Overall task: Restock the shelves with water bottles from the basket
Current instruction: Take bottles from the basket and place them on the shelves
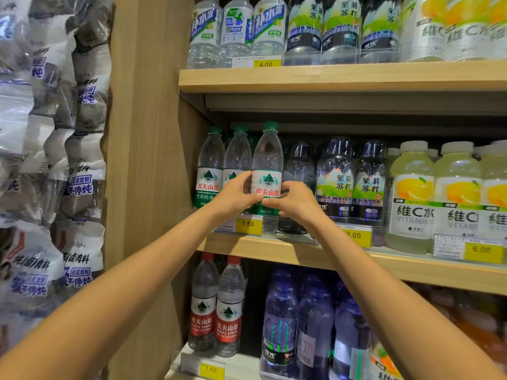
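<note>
A green-capped water bottle (267, 160) with a green and white label stands upright at the front of the middle shelf (274, 249). My left hand (236, 197) grips its label from the left, and my right hand (296, 201) grips it from the right. Two more green-capped water bottles (210, 165) stand to its left, one partly behind my left hand. The basket is out of view.
Dark soda water bottles (336, 176) and yellow vitamin drinks (411, 193) fill the middle shelf to the right. Red-capped water bottles (216, 305) stand on the shelf below. More bottles line the top shelf (329, 75). Plastic bags (55, 160) hang on the left beside a wooden panel.
</note>
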{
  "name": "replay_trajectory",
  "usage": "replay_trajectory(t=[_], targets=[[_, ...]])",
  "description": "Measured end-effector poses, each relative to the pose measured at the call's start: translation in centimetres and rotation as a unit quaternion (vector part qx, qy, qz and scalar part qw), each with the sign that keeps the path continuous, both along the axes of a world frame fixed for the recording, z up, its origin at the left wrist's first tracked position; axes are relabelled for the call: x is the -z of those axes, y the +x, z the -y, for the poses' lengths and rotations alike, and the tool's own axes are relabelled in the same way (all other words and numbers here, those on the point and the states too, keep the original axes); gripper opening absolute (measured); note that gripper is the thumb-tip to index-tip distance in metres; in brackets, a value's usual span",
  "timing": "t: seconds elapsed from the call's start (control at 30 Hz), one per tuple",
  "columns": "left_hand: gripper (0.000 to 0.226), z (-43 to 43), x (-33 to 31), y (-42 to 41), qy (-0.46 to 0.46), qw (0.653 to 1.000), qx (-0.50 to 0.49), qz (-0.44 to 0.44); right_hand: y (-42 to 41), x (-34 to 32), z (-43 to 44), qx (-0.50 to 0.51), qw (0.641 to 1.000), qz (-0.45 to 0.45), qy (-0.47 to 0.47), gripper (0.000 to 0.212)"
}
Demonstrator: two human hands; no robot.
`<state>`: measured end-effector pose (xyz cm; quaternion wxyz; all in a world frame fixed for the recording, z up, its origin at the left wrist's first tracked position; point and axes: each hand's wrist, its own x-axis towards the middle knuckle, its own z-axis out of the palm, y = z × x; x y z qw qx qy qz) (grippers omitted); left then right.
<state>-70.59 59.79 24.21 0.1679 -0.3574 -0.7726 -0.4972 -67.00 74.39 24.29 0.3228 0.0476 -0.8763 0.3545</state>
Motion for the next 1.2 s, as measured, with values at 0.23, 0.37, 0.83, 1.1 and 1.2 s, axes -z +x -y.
replay_trajectory(t=[0.23, 0.37, 0.83, 1.1, 1.2], targets=[[0.057, 0.5, 0.7, -0.4, -0.008, 0.998, -0.054, -0.018, 1.0, 0.1, 0.1, 0.036, 0.994, -0.020, 0.100, 0.047], [0.054, 0.3, 0.8, -0.8, -0.029, 0.995, -0.093, -0.002, 1.2, 0.2, -0.4, 0.032, 0.996, 0.011, 0.078, 0.043], [0.042, -0.6, 1.6, -2.0, -0.017, 0.975, -0.209, -0.070, -0.1, 0.6, -0.2, 0.063, 0.996, -0.002, 0.065, 0.031], [0.040, -0.5, 1.8, -2.5, -0.009, 0.978, -0.195, -0.078, 0.3, 0.6, -0.1, 0.032, 0.998, 0.024, 0.044, 0.039], [0.040, -0.3, 1.9, -2.5, -0.008, 0.979, -0.188, -0.082, 0.2, 0.6, -0.1, 0.033, 0.998, 0.026, 0.043, 0.040]])
